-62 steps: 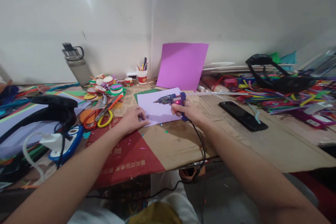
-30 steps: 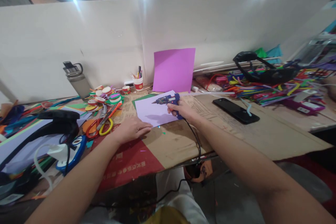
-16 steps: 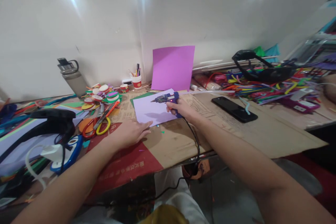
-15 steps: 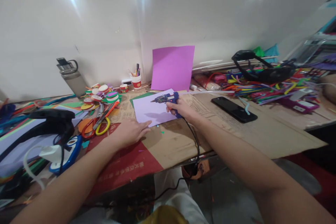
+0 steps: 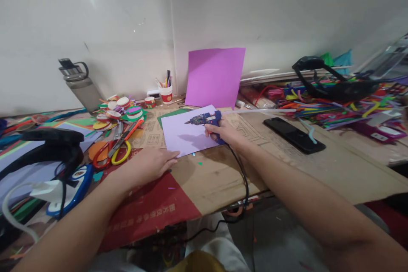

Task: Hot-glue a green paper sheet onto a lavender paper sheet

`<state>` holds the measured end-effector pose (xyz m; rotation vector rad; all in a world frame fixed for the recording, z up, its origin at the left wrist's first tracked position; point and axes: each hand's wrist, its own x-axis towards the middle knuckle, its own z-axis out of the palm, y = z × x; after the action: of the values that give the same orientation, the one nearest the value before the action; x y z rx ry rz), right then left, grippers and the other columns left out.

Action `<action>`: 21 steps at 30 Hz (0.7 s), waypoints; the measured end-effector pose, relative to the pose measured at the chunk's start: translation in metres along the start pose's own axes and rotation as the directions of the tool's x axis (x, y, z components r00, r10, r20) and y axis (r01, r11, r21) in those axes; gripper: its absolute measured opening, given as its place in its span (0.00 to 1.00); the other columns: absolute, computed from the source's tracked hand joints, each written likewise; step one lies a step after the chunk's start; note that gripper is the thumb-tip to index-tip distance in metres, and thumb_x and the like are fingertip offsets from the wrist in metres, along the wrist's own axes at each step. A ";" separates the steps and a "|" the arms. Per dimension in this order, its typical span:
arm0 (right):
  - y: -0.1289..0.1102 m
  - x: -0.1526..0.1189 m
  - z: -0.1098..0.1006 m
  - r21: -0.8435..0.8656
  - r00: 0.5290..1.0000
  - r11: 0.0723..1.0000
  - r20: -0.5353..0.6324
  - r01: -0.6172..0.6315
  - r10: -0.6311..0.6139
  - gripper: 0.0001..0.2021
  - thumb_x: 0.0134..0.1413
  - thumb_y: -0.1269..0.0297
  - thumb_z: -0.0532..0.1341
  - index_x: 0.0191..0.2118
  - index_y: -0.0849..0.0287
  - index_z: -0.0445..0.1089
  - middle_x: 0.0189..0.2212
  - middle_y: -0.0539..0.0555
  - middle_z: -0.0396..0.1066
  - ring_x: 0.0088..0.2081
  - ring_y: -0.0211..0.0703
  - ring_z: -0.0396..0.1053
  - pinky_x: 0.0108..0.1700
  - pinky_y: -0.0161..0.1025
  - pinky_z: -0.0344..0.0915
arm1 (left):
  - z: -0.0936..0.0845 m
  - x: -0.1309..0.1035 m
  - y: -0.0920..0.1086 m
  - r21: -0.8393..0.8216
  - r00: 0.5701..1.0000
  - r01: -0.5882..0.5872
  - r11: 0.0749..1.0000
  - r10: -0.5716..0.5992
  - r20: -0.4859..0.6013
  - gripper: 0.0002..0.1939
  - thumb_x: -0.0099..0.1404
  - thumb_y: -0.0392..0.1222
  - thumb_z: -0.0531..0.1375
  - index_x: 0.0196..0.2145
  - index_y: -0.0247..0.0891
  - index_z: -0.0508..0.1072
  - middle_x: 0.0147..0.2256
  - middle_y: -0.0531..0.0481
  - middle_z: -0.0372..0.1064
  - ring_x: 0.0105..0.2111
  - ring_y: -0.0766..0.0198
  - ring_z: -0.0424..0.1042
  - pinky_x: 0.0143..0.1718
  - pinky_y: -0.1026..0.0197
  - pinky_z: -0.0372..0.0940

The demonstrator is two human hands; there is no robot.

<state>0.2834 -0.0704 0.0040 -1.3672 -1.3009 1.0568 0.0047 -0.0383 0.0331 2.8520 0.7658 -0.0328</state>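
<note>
My right hand (image 5: 219,131) is wrapped round the grip of a blue hot glue gun (image 5: 204,119). A long glue stick (image 5: 261,111) pokes out of its back, and its nozzle points left above a sheet of lilac paper (image 5: 174,129). My left hand (image 5: 154,162) lies flat with fingers stretched out, its fingertips at the sheet's lower left corner. Part of a green sheet (image 5: 172,114) shows behind the lilac one. A pair of scissors (image 5: 119,148) with red and yellow handles rests left of my left hand.
Brown cardboard (image 5: 219,174) covers the table. A purple sheet (image 5: 216,76) leans on the wall. At the right lie a black phone (image 5: 293,134) and many coloured pipe cleaners (image 5: 318,112). At the left are a bottle (image 5: 81,87), paper pieces and a blue power strip (image 5: 76,187). A black cord (image 5: 244,174) trails off the gun.
The camera view has tilted down and moved slightly closer. Both hands stay in nearly the same places, the glue gun still held above the lilac sheet.
</note>
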 end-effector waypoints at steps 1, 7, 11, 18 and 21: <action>0.001 0.001 0.000 0.002 1.000 1.000 0.005 -0.002 0.002 0.20 0.48 0.46 0.61 0.24 0.60 0.69 0.14 0.46 0.57 0.18 0.32 0.52 0.22 0.35 0.47 | 0.000 -0.001 -0.002 -0.025 1.000 0.014 1.000 -0.014 0.000 0.21 0.69 0.53 0.48 0.53 0.49 0.72 0.48 0.46 0.75 0.44 0.53 0.74 0.44 0.56 0.63; 0.001 0.003 0.000 0.013 1.000 1.000 -0.022 -0.005 0.006 0.19 0.49 0.46 0.61 0.24 0.60 0.69 0.14 0.47 0.58 0.17 0.32 0.52 0.22 0.35 0.46 | -0.004 -0.003 -0.010 -0.095 0.999 0.024 0.995 -0.027 -0.028 0.23 0.69 0.54 0.47 0.56 0.48 0.69 0.51 0.47 0.72 0.49 0.54 0.71 0.50 0.57 0.61; 0.002 0.003 0.000 0.020 1.000 1.000 -0.029 -0.003 0.004 0.19 0.48 0.47 0.62 0.24 0.60 0.68 0.14 0.47 0.58 0.17 0.32 0.53 0.21 0.35 0.47 | -0.007 -0.003 0.006 -0.041 0.995 0.035 0.999 -0.031 0.096 0.22 0.70 0.51 0.46 0.57 0.47 0.69 0.52 0.48 0.72 0.50 0.56 0.71 0.51 0.58 0.61; 0.005 0.003 0.001 0.011 0.999 1.000 -0.030 -0.018 0.019 0.20 0.48 0.46 0.62 0.24 0.60 0.69 0.13 0.46 0.57 0.17 0.32 0.52 0.21 0.35 0.47 | -0.014 -0.003 0.002 -0.098 0.993 0.016 0.995 -0.004 0.121 0.20 0.70 0.51 0.49 0.54 0.48 0.72 0.50 0.51 0.73 0.47 0.57 0.73 0.47 0.60 0.62; 0.001 0.001 0.002 0.020 0.999 1.000 -0.046 -0.020 0.021 0.19 0.47 0.46 0.62 0.24 0.59 0.68 0.13 0.46 0.58 0.18 0.32 0.52 0.21 0.35 0.47 | -0.013 -0.002 -0.008 -0.200 0.997 -0.017 0.980 0.031 0.068 0.17 0.69 0.50 0.51 0.48 0.48 0.75 0.46 0.52 0.75 0.43 0.61 0.73 0.45 0.63 0.62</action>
<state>0.2816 -0.0689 0.0026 -1.3848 -1.2424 1.0435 -0.0013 -0.0296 0.0441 2.6543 0.6791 -0.0510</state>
